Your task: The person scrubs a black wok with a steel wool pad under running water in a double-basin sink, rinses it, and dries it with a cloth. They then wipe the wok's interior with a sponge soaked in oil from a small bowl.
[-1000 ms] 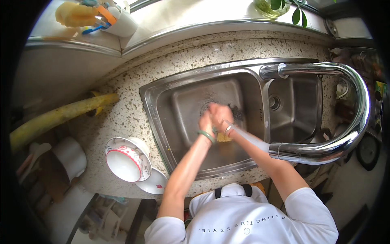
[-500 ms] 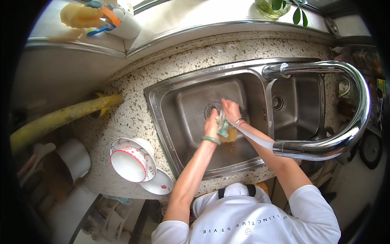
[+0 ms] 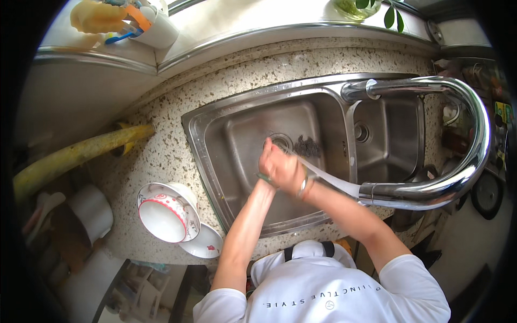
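Note:
My left hand (image 3: 266, 161) and my right hand (image 3: 288, 171) are pressed together over the large left basin of a steel sink (image 3: 223, 156). The right hand lies across the left one, its fingers wrapped and smeared by motion. Both hands look closed; whatever is between them is hidden. From the chrome faucet (image 3: 398, 195) a stream of water (image 3: 331, 180) runs toward my right hand and wrist. Just beyond the hands is the round drain (image 3: 280, 141), with a dark steel wool scrubber (image 3: 307, 146) beside it on the basin floor.
Left of the sink, stacked white bowls (image 3: 164, 218) and a small plate (image 3: 204, 242) stand on the speckled counter (image 3: 172, 118). A yellow pipe (image 3: 81, 153) crosses at the left. A white cup with brushes (image 3: 156, 32) and a glass plant vase (image 3: 355, 8) sit on the sill.
My hands have come together, the right moving left and nearer, over the left. The pale green cloth and yellow piece seen between and below them are out of sight; the steel wool now shows.

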`<state>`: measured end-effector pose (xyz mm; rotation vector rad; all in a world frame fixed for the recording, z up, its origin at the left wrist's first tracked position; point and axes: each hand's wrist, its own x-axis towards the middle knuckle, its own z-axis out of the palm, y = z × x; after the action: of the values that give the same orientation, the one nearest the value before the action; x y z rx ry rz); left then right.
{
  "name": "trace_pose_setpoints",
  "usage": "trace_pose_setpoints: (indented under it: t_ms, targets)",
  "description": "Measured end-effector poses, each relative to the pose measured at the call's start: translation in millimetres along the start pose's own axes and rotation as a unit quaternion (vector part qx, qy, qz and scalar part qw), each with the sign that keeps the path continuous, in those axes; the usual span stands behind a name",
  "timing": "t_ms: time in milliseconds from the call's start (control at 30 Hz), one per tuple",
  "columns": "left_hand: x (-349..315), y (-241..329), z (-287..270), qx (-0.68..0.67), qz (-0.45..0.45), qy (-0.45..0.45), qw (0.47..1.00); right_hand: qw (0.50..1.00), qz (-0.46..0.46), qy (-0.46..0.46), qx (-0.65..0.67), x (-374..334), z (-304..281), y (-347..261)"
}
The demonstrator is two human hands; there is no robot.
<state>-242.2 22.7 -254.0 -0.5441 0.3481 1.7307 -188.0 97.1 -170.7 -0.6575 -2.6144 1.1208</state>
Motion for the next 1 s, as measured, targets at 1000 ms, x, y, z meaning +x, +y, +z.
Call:
trace_pose_setpoints:
  t_ms: [1000]
  targets:
    - [-21.6, 14.3, -15.2, 0.862, 0.203, 0.3, 0.356, 0.914, -0.094, -0.27, -0.287, -80.6, 24.2, 111.1]
